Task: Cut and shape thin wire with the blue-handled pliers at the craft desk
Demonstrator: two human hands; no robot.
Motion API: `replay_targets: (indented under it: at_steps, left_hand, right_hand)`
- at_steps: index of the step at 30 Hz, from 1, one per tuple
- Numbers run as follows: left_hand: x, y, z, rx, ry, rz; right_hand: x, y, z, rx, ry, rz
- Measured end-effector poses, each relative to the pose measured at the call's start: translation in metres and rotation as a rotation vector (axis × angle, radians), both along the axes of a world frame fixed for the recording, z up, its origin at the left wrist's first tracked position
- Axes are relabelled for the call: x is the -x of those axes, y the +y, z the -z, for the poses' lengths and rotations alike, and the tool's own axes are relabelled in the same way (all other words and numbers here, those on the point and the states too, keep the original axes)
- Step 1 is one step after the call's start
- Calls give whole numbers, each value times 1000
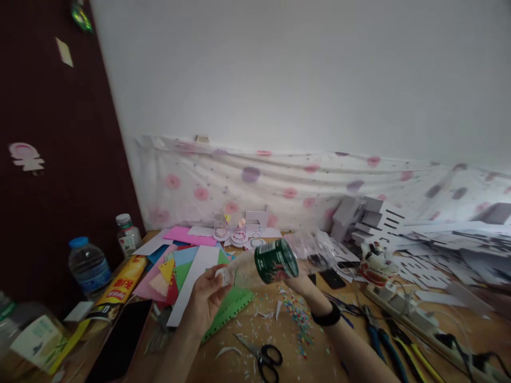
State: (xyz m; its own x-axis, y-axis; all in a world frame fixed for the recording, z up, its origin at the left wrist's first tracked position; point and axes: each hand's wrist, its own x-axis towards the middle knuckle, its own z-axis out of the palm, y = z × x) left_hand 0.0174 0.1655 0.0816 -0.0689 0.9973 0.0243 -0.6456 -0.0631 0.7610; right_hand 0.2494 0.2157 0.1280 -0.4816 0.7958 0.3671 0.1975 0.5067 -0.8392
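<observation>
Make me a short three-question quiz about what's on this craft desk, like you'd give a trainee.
1. True or false: the clear plastic bottle with a green label stands upright on the desk.
2. Which lies nearest the camera, in front of the hands? A) black-handled scissors B) a stapler C) a ruler
3. What does the right hand wear at the wrist?

Key
1. False: it is held off the desk, lying sideways, with the left hand at its neck end and the right hand under its body.
2. A
3. A black band.
</observation>
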Motion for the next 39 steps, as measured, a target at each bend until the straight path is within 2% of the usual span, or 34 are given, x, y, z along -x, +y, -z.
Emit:
replay_targets:
  at_steps: [3, 9, 16, 20, 26, 33, 39]
  left_hand:
    - [-12, 4, -2, 65, -87, -69]
    - [-29, 12, -6, 139, -184, -221]
    - [-32, 15, -9, 62, -159, -350]
    - [-26, 15, -9, 25, -114, -420]
    - [-12, 16, -5, 17, -61, -449]
    - [-9, 10, 1, -28, 12, -463]
    - [-8, 11, -5, 2, -91, -368]
  right_hand:
    - [11, -3, 11, 103, 70, 63]
    - [32, -11, 15, 248, 157, 112]
    - [42, -22, 20, 309, 86, 123]
    - [38, -23, 18, 269, 32, 150]
    - [19, -18, 10, 221, -30, 192]
    - [7, -21, 4, 209, -87, 197]
    - [4, -22, -3, 194, -94, 199]
